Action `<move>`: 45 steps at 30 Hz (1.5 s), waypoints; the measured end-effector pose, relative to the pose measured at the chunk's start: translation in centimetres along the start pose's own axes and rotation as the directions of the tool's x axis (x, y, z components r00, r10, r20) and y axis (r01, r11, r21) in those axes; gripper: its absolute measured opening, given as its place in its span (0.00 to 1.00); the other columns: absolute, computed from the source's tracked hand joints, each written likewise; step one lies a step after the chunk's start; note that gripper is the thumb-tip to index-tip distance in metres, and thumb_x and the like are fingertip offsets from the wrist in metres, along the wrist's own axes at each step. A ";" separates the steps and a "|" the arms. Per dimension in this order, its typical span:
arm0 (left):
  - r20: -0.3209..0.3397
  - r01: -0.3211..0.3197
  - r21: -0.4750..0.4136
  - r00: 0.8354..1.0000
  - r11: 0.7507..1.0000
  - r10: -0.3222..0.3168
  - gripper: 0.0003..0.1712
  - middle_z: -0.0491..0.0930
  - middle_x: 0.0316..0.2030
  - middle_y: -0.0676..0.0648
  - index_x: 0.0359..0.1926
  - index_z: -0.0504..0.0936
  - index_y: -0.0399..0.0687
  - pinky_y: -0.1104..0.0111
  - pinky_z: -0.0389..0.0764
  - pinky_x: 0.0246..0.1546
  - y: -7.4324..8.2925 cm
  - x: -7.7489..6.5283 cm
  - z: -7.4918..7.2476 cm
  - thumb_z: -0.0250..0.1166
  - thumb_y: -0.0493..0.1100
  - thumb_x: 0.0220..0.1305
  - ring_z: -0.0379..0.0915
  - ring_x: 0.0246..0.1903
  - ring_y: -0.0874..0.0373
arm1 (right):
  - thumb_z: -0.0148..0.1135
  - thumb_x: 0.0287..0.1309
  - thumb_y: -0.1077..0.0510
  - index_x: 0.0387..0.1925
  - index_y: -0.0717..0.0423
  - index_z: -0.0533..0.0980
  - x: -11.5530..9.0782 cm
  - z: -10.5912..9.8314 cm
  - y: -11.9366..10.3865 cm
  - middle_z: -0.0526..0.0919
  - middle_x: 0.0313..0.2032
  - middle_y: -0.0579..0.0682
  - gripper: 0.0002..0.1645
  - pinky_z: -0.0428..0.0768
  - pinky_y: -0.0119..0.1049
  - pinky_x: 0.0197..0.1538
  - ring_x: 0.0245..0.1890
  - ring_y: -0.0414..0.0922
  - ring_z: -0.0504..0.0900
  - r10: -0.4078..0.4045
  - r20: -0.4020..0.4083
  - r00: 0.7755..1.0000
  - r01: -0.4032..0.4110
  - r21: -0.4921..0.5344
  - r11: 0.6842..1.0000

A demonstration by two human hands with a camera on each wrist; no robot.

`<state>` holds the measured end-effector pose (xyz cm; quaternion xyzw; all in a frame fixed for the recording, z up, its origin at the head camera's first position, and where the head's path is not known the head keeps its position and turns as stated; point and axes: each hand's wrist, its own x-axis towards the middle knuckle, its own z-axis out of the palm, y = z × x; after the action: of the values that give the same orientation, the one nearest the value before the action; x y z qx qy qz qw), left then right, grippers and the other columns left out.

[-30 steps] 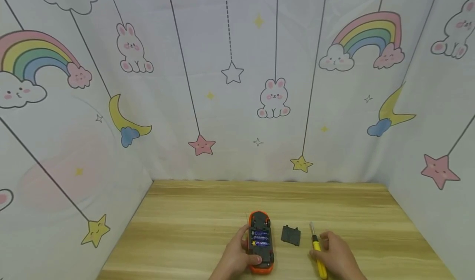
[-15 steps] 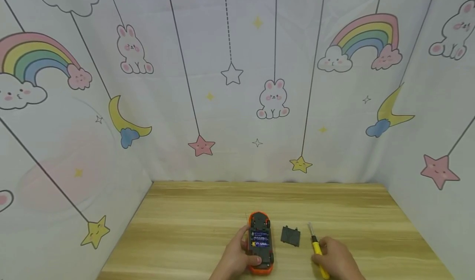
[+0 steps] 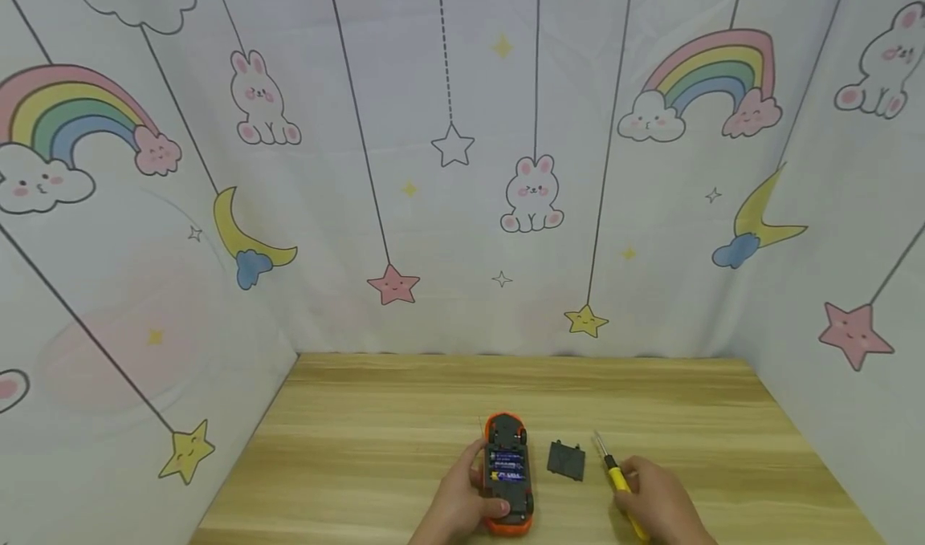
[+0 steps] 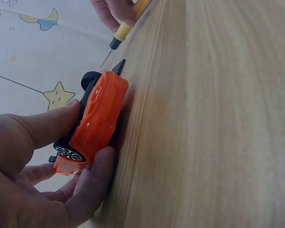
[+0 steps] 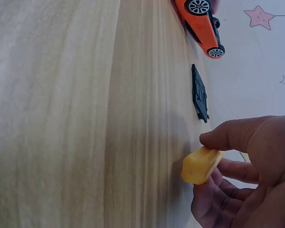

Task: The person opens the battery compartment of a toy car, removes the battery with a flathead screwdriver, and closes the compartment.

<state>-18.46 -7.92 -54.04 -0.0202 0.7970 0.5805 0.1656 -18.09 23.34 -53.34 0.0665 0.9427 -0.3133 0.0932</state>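
Note:
An orange toy car [image 3: 508,426] lies upside down on the table, its black underside facing up. Blue batteries [image 3: 507,466] sit in its uncovered compartment. My left hand [image 3: 462,489] grips the car from the left, thumb over the rear of the underside; the left wrist view shows fingers under the orange body [image 4: 102,111]. Right of the car lies a loose black battery cover [image 3: 567,460], apart from both hands. My right hand [image 3: 656,495] pinches the yellow handle of a screwdriver [image 3: 616,479], its tip pointing away and slightly left. Up close, the right wrist view shows the handle's end [image 5: 195,168] between thumb and fingers.
The wooden table [image 3: 361,416] runs back to a white cloth [image 3: 462,224] printed with rabbits, stars and rainbows. More of that cloth closes off the left and right sides. A thin antenna wire stands beside the car's left front.
The screwdriver has turned so that its tip points farther left, and my right hand has shifted slightly right along with the handle. My left hand and the car stay in place.

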 end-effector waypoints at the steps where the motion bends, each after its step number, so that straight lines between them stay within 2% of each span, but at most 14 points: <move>1: -0.001 0.003 0.001 1.000 1.000 -0.003 0.60 0.79 0.42 0.43 0.77 0.61 0.52 0.61 0.81 0.30 0.0 0.0 0.0 0.80 0.30 0.45 0.78 0.35 0.52 | 0.72 0.53 0.60 0.53 0.66 0.79 0.0 0.0 0.0 0.85 0.34 0.51 0.26 0.78 0.40 0.33 0.31 0.44 0.79 -0.011 -0.013 1.000 0.011 0.007 1.000; 5: -0.007 0.006 0.004 1.000 1.000 -0.006 0.60 0.79 0.41 0.43 0.77 0.61 0.52 0.61 0.80 0.31 0.1 0.0 0.0 0.81 0.31 0.44 0.78 0.35 0.52 | 0.71 0.54 0.62 0.53 0.65 0.80 0.0 -0.2 -0.1 0.85 0.35 0.50 0.24 0.77 0.42 0.33 0.31 0.44 0.78 -0.086 -0.087 0.992 0.086 -0.008 0.996; 9: -0.006 -0.007 0.002 1.000 1.000 0.007 0.60 0.79 0.40 0.43 0.77 0.61 0.52 0.62 0.80 0.30 0.0 -0.1 0.0 0.81 0.30 0.44 0.78 0.35 0.52 | 0.71 0.54 0.62 0.48 0.63 0.83 0.0 -0.5 -0.1 0.85 0.36 0.50 0.19 0.78 0.42 0.38 0.34 0.43 0.78 -0.161 -0.152 0.975 0.154 -0.056 0.986; 13: 0.000 -0.010 -0.010 1.000 1.000 0.010 0.60 0.79 0.40 0.43 0.77 0.61 0.52 0.61 0.81 0.29 -0.1 -0.1 0.0 0.80 0.29 0.45 0.79 0.34 0.52 | 0.71 0.55 0.62 0.49 0.60 0.84 -0.1 -0.9 -0.1 0.82 0.34 0.48 0.18 0.75 0.40 0.37 0.33 0.43 0.75 -0.195 -0.163 0.967 0.189 -0.046 0.981; 18: 0.006 0.001 -0.026 1.000 1.000 -0.001 0.60 0.79 0.41 0.42 0.78 0.60 0.52 0.60 0.82 0.27 -0.2 -0.1 0.0 0.79 0.29 0.45 0.79 0.33 0.52 | 0.71 0.58 0.61 0.51 0.56 0.83 -0.2 -1.3 -0.4 0.83 0.34 0.48 0.18 0.77 0.41 0.37 0.34 0.42 0.78 -0.209 -0.142 0.968 0.204 -0.049 0.978; 24: 0.002 0.000 -0.054 1.000 0.999 0.001 0.60 0.79 0.41 0.42 0.78 0.60 0.54 0.61 0.83 0.26 -0.1 -0.2 0.0 0.79 0.28 0.45 0.80 0.34 0.52 | 0.72 0.58 0.62 0.51 0.52 0.83 -0.2 -1.4 -1.1 0.85 0.37 0.49 0.18 0.82 0.50 0.42 0.38 0.47 0.83 -0.230 -0.106 0.967 0.222 -0.081 0.972; 28: 0.002 -0.005 -0.051 1.000 0.999 0.005 0.60 0.79 0.41 0.42 0.78 0.61 0.54 0.61 0.83 0.26 -0.1 -0.2 0.1 0.79 0.28 0.45 0.80 0.34 0.52 | 0.73 0.57 0.63 0.49 0.49 0.83 -0.2 -1.3 -1.8 0.89 0.42 0.52 0.17 0.83 0.54 0.47 0.43 0.52 0.86 -0.277 -0.097 0.956 0.268 -0.100 0.958; 32: 0.000 -0.010 -0.039 1.000 0.999 0.010 0.60 0.79 0.40 0.42 0.78 0.61 0.54 0.61 0.83 0.25 -0.1 -0.1 0.1 0.79 0.29 0.45 0.80 0.33 0.53 | 0.73 0.57 0.62 0.48 0.46 0.84 -0.4 -0.8 -2.6 0.89 0.46 0.49 0.17 0.82 0.54 0.53 0.47 0.51 0.86 -0.338 -0.094 0.936 0.324 -0.140 0.936; 35: 0.001 -0.017 -0.042 1.000 0.999 0.017 0.60 0.79 0.40 0.42 0.78 0.61 0.53 0.61 0.83 0.24 -0.2 -0.1 0.1 0.79 0.28 0.45 0.80 0.33 0.53 | 0.73 0.57 0.61 0.48 0.44 0.85 -0.4 -0.4 -3.3 0.88 0.47 0.46 0.17 0.81 0.54 0.55 0.49 0.51 0.86 -0.361 -0.065 0.930 0.344 -0.184 0.921; 39: 0.002 -0.022 -0.046 1.000 0.999 0.022 0.61 0.79 0.40 0.42 0.78 0.60 0.53 0.62 0.83 0.24 -0.3 -0.1 0.1 0.79 0.28 0.44 0.80 0.33 0.53 | 0.74 0.55 0.60 0.46 0.43 0.86 -0.2 0.0 -4.1 0.88 0.44 0.45 0.16 0.82 0.52 0.52 0.44 0.47 0.85 -0.385 -0.023 0.923 0.367 -0.249 0.896; 45: -0.005 -0.034 -0.028 0.999 0.999 0.034 0.61 0.79 0.40 0.43 0.78 0.61 0.52 0.61 0.82 0.28 -0.5 0.1 0.1 0.80 0.29 0.43 0.79 0.34 0.53 | 0.75 0.53 0.59 0.42 0.43 0.87 0.2 0.5 -5.2 0.82 0.33 0.39 0.14 0.79 0.40 0.38 0.32 0.38 0.78 -0.434 0.000 0.901 0.403 -0.371 0.837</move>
<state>-18.41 -7.99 -54.51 -0.0105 0.7895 0.5940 0.1537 -19.12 18.95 -50.77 -0.1462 0.9787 -0.1441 -0.0067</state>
